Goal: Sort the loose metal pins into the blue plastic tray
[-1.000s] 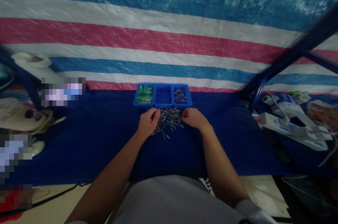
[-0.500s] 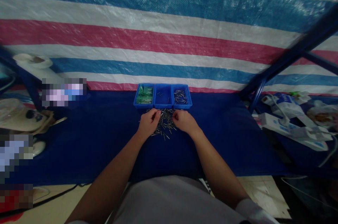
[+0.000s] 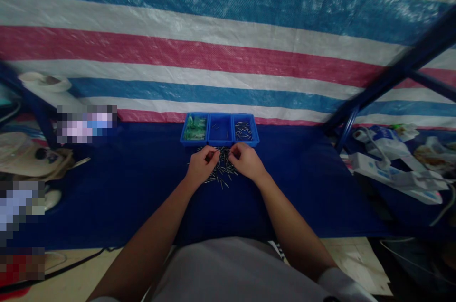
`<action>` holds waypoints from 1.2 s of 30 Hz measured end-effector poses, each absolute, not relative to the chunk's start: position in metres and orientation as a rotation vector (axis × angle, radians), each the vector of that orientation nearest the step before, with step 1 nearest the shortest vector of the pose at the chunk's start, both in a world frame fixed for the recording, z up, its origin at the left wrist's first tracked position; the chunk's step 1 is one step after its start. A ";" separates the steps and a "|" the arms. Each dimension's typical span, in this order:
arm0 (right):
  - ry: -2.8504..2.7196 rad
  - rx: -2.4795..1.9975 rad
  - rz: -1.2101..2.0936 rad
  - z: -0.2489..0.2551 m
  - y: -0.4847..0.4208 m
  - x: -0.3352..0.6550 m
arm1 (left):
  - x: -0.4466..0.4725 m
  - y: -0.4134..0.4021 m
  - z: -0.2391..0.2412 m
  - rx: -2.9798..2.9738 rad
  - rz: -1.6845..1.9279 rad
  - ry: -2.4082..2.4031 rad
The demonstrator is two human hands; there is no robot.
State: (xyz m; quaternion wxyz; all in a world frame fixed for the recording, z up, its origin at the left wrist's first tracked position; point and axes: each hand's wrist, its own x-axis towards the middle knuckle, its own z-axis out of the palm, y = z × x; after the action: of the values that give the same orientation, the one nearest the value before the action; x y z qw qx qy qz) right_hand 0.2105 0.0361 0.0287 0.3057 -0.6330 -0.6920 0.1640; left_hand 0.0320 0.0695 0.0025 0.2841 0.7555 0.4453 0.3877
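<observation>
The right hand (image 3: 247, 162) has shifted inward across the pile of metal pins (image 3: 223, 170), nearer the left hand (image 3: 200, 165). Both hands have curled fingers; whether either grips a pin, I cannot tell. Between them, the pins look thin, straight and silvery-dark, jumbled on the dark blue tabletop (image 3: 228, 214). Just beyond, three blue bins (image 3: 220, 131) contain green pieces (image 3: 195, 127), a few slivers (image 3: 227, 135), and similar pins (image 3: 243, 132).

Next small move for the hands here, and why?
I'd probably ease the right hand slightly toward the left hand. They face each other, curled inward, at the pile of thin metal pieces, with only a narrow gap between them. Whether either grips a piece is too small to tell, so a gentle approach seems wise.
</observation>
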 end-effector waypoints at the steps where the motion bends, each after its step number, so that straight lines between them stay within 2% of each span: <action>1: -1.822 -1.609 0.435 0.029 0.036 0.209 | 0.032 0.069 0.002 2.014 1.040 1.182; 6: -1.821 -1.475 0.489 0.027 0.034 0.201 | 0.033 0.070 0.002 2.004 1.018 1.169; 23: -1.779 -1.403 0.485 0.027 0.035 0.197 | 0.032 0.071 0.001 1.976 1.133 1.185; 36: -1.676 -1.390 0.482 0.023 0.039 0.197 | 0.031 0.071 0.005 2.053 1.078 1.246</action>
State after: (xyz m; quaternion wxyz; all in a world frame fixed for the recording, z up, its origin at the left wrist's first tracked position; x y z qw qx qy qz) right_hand 0.1968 0.0388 0.0230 0.4402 -0.5598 -0.6747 0.1941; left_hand 0.0315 0.0706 0.0047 0.2519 0.7547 0.4582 0.3962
